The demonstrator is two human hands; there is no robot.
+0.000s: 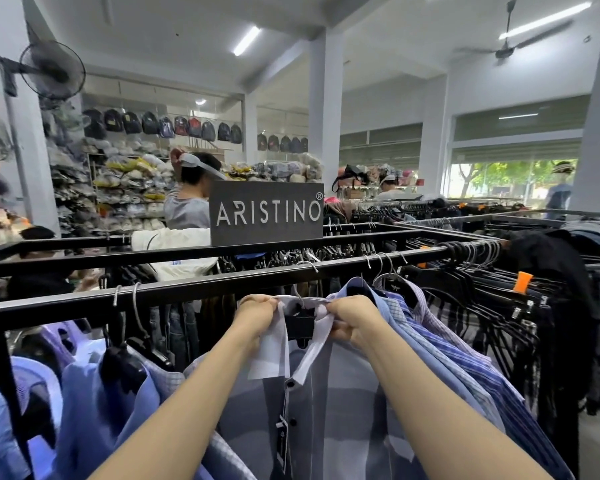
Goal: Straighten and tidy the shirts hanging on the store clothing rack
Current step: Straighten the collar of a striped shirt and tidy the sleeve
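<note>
the pale grey-and-white block-patterned button shirt (329, 403) hangs on a black plastic hanger (300, 325) from the black metal rack rail (187, 289), between a light blue shirt (94, 403) on the left and a bunch of blue striped and checked shirts (440, 344) pressed close on the right. the left hand (257, 315) pinches the left wing of the white collar (274, 351), fingers curled tight on the cloth; the right hand (352, 318) grips the right wing the same way, both touching the collar near the hanger neck. a paper swing tag (282, 427) dangles by the dark buttons.

this looks like thin woven cotton: light, soft, quick to crease, and likely to slide off the smooth hanger shoulders if tugged sideways. the collar is the stiffest part, so it seems the best place to hold while squaring the garment; the shoulder seams would serve next. the hook will probably swing freely on the rail, so gentle, even pulls from both sides should keep it centred.
</note>
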